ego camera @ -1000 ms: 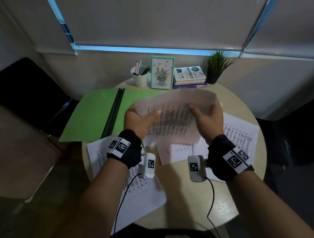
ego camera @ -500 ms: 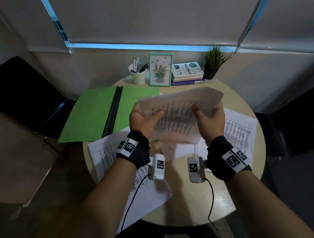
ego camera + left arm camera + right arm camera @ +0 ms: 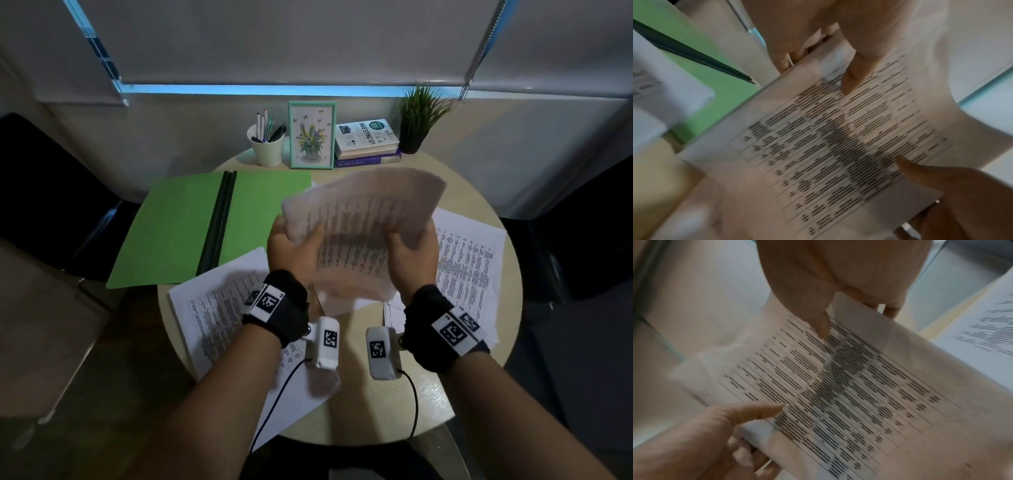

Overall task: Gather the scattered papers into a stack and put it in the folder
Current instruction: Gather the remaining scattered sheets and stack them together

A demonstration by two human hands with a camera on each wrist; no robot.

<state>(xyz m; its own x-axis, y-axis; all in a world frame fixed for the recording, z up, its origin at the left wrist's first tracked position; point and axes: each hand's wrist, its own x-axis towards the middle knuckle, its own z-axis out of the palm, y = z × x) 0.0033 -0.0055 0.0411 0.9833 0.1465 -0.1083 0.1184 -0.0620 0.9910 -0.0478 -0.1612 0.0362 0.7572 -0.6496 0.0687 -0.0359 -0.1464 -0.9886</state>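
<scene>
Left hand [image 3: 291,250] and right hand [image 3: 416,255] pinch opposite edges of the printed sheets [image 3: 359,226] above the tabletop [image 3: 359,404], probably to square them; open green folder [image 3: 178,229] waits at ten o'clock.

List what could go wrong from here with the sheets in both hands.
1. The held stack bows between the left hand and right hand; each grip takes only an edge, so sheets may slip.
2. Loose papers overhang the table edge and could be knocked off.
</scene>
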